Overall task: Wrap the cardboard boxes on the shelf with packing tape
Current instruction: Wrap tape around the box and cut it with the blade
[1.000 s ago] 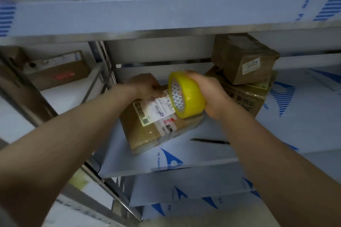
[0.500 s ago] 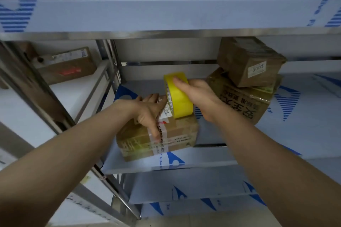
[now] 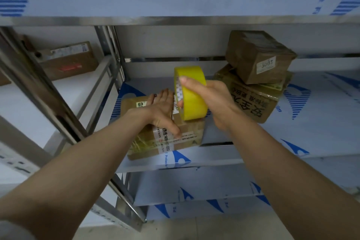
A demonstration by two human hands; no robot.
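Observation:
A flat brown cardboard box (image 3: pixel 187 132) with white labels and tape strips lies on the middle shelf (image 3: pixel 214 160) near its front edge. My left hand (image 3: pixel 162 111) lies flat on the box top, fingers straight, thumb down over the front face. My right hand (image 3: pixel 212 99) grips a yellow roll of packing tape (image 3: pixel 192 101) upright just above the box's right end. To the right, a small brown box (image 3: pixel 259 56) marked 3003 sits tilted on a larger box (image 3: pixel 251 99) with black characters.
An upper shelf (image 3: pixel 175 0) overhangs close above, with papers on top. A metal upright (image 3: pixel 109 52) stands left of the box. Another cardboard box (image 3: pixel 72 60) sits on the neighbouring left shelf. Lower shelves (image 3: pixel 194 187) wrapped in blue-printed film lie beneath.
The box has been laid flat from a tilted position. My left hand spread flat over its top. The tape roll lifted slightly and stayed above the box's right end.

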